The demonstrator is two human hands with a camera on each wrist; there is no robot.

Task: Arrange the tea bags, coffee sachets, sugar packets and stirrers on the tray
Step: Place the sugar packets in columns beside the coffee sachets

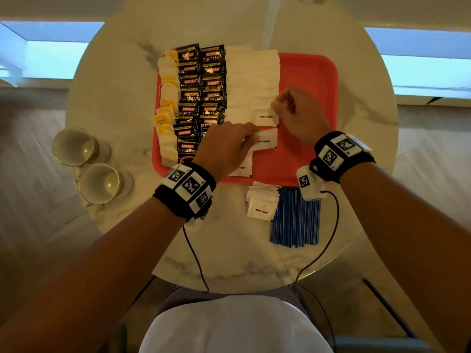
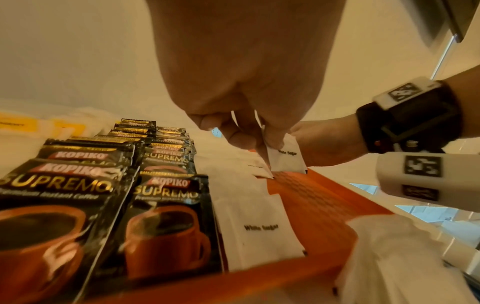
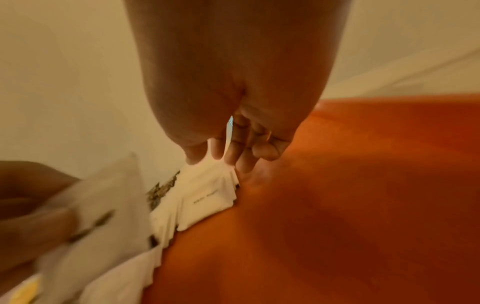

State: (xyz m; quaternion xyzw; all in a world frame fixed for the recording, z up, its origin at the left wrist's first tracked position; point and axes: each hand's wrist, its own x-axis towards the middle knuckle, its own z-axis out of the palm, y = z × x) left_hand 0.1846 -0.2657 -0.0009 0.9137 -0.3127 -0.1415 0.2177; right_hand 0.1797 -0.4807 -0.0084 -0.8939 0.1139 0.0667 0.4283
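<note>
An orange tray (image 1: 311, 80) lies on a round marble table. It carries a column of tea bags (image 1: 167, 98), two columns of black coffee sachets (image 1: 201, 90) and overlapping rows of white sugar packets (image 1: 244, 85). My left hand (image 1: 251, 135) pinches one sugar packet (image 2: 285, 158) by its top edge, just above the tray's near middle. My right hand (image 1: 276, 105) is curled, its fingertips (image 3: 241, 164) pinching the far right corner of the nearest laid packet (image 1: 265, 117). The right half of the tray is bare.
A small pile of loose sugar packets (image 1: 262, 205) and a bundle of blue stirrers (image 1: 295, 217) lie on the table in front of the tray. Two cups (image 1: 74, 146) (image 1: 100, 183) stand at the table's left edge. Wrist cables hang over the near edge.
</note>
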